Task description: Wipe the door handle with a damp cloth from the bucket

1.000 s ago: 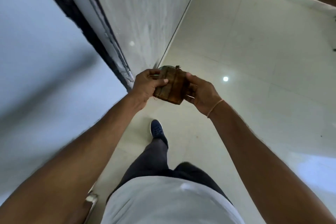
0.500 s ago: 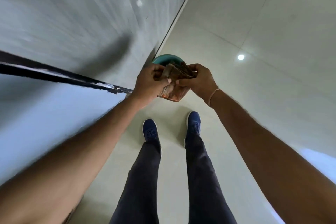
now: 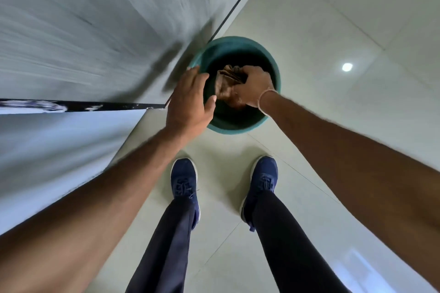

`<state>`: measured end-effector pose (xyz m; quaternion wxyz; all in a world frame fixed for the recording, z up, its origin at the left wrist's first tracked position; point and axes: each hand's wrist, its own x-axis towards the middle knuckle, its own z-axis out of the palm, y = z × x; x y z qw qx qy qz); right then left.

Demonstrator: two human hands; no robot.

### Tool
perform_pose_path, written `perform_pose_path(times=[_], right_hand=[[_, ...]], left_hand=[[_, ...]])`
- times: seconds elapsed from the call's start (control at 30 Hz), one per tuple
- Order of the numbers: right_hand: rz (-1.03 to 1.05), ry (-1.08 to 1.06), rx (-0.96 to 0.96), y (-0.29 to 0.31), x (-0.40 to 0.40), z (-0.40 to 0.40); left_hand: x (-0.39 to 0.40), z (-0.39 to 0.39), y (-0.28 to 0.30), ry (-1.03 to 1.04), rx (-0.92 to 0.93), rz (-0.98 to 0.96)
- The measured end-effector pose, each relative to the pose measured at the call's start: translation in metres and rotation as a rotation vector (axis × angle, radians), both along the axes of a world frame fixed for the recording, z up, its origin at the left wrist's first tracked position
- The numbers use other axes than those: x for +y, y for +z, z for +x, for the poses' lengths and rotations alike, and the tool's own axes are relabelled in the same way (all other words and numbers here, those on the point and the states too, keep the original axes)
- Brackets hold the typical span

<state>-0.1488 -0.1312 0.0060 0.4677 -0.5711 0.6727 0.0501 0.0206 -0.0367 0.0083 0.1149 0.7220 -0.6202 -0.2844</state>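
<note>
A teal bucket [image 3: 240, 126] stands on the floor just ahead of my feet, against the wall. My right hand [image 3: 256, 87] is inside its mouth, closed around a crumpled brown cloth [image 3: 225, 79]. My left hand [image 3: 190, 102] hovers over the bucket's left rim with fingers apart and nothing in it. The door handle is out of sight.
A grey-white wall or door panel [image 3: 95, 31] rises on the left, with a black edge strip [image 3: 95, 106] running across it. My two blue shoes [image 3: 184, 185] stand on the pale tiled floor [image 3: 333, 31], which stretches away to the right.
The view tipped down and the bucket came fully into sight. Both hands held the cloth before; the left has let go and the right has lowered the cloth into the bucket.
</note>
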Motion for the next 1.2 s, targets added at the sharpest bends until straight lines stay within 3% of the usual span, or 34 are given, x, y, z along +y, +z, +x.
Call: perform_pose_path(times=[0.33, 0.47, 0.6, 0.73, 0.9, 1.07, 1.2], right_hand=[[0.132, 0.240, 0.222, -0.138, -0.012, 0.040], [0.155, 0.320, 0.231, -0.160, -0.017, 0.037], [0.008, 0.297, 0.339, -0.167, -0.012, 0.036], [-0.069, 0.454, 0.360, -0.165, -0.004, 0.034], [0.059, 0.698, 0.358, -0.160, 0.006, 0.034], [0.007, 0.566, 0.252, -0.116, 0.005, 0.035], [-0.183, 0.413, 0.145, -0.029, 0.010, 0.026]], left_hand=[[0.010, 0.021, -0.049, -0.114, -0.086, -0.092], [0.014, 0.019, -0.055, -0.121, -0.083, -0.118], [0.015, 0.018, -0.057, -0.134, -0.084, -0.125], [0.016, 0.019, -0.059, -0.146, -0.087, -0.130], [0.015, 0.023, -0.059, -0.167, -0.083, -0.112], [0.011, 0.028, -0.032, -0.194, -0.070, -0.057], [0.004, 0.018, 0.023, -0.161, -0.038, -0.049]])
